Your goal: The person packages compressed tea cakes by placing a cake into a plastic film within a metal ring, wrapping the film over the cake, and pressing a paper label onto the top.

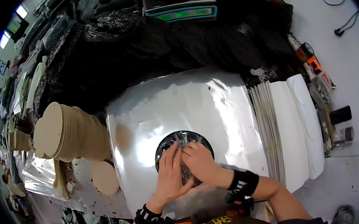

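Observation:
A round black disc [160,152] lies on the shiny silver sheet in front of me, with crinkled clear plastic film [182,136] over it. My left hand [169,173] rests on the disc's left side, fingers stretched out on the film and thumb pointing right. From the right, my right hand [204,163] bends its fingers onto the film near the middle, closed on it; its fingertips are partly hidden. The hands almost meet over the disc. Both wrists wear black straps.
Stacked beige round boards [71,131] stand at the left, with one loose board [104,178] nearer me. Black round cakes [190,42] are heaped behind the silver sheet [226,107], below a scale [181,13]. White sheets [287,132] lie at the right, beside a black phone [340,115].

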Motion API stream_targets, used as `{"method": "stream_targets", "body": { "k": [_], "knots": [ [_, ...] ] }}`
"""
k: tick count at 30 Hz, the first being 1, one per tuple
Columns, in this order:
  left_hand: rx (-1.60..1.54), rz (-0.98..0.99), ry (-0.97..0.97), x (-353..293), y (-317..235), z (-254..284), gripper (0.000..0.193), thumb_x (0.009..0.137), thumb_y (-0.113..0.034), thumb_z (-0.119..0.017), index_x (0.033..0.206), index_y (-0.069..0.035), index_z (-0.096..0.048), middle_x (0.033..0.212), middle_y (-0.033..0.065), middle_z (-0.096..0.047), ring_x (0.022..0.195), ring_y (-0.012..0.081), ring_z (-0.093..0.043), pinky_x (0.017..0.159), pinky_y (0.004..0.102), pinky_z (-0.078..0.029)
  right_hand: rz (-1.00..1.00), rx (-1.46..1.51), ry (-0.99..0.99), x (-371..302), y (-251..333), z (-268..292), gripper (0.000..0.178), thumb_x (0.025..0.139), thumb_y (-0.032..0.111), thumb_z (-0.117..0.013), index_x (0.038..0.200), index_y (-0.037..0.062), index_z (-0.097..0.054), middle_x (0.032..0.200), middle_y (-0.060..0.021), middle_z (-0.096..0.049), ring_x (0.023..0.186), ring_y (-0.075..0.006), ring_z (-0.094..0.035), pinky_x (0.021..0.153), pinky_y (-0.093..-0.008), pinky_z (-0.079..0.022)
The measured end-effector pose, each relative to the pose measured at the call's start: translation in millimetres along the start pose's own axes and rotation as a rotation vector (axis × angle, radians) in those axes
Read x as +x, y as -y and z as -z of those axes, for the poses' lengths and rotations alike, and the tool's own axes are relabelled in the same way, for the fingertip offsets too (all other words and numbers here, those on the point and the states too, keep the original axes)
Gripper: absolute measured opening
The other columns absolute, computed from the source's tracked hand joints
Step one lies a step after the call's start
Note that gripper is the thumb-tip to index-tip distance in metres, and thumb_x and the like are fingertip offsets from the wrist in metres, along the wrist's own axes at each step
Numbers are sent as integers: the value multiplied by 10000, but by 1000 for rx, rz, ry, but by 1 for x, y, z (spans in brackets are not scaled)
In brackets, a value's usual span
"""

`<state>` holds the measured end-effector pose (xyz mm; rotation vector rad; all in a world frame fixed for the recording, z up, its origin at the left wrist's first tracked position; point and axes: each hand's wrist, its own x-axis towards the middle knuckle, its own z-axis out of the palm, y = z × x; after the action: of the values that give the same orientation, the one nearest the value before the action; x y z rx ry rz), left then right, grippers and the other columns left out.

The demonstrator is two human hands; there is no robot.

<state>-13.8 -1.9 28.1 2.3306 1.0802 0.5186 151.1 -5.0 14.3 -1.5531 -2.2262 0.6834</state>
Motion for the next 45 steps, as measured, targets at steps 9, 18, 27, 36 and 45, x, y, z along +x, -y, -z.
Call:
{"method": "stream_targets", "body": {
  "k": [9, 18, 27, 36, 45],
  "knots": [
    [329, 14, -10, 5, -6, -23, 809, 856, -358, -657, 1409, 149, -355, 1548, 269, -282, 1429, 409, -285, 1185, 511, -178, -747, -541, -890, -188, -246, 176, 526, 866, 411, -707, 1097, -48, -593, 1093, -230, -624, 1017, -392, -586, 919, -456, -457],
    [375, 22, 31, -1, -5, -24, 808, 845, -353, -632, 1396, 168, -352, 1544, 284, -267, 1435, 420, -246, 1185, 560, -94, -888, -246, -36, -214, -139, 118, 718, 836, 639, -592, 1104, -27, -596, 1111, -221, -643, 987, -389, -632, 930, -520, -443],
    [437, -25, 45, -2, 1, -28, 790, 885, -373, -552, 1418, 160, -315, 1555, 280, -249, 1441, 427, -231, 1184, 557, -84, -718, -858, -1078, -402, -207, 103, 253, 868, 178, -713, 1053, 6, -698, 1007, -162, -719, 942, -321, -695, 822, -409, -543],
    [386, 23, -8, -6, 3, -21, 827, 844, -333, -628, 1468, 93, -293, 1566, 255, -248, 1442, 420, -231, 1190, 549, -95, -913, 129, -1382, -476, -276, 206, 183, 914, 192, -656, 934, 10, -663, 942, -46, -656, 847, -182, -604, 809, -341, -482],
    [333, 6, -4, -2, -2, -23, 791, 868, -442, -638, 1447, 35, -387, 1532, 232, -326, 1441, 393, -267, 1176, 573, -114, -369, 40, -567, -159, -117, 107, 636, 857, 339, -695, 1345, -17, -497, 1356, -227, -499, 1259, -357, -475, 1041, -459, -408]
  ]
}}
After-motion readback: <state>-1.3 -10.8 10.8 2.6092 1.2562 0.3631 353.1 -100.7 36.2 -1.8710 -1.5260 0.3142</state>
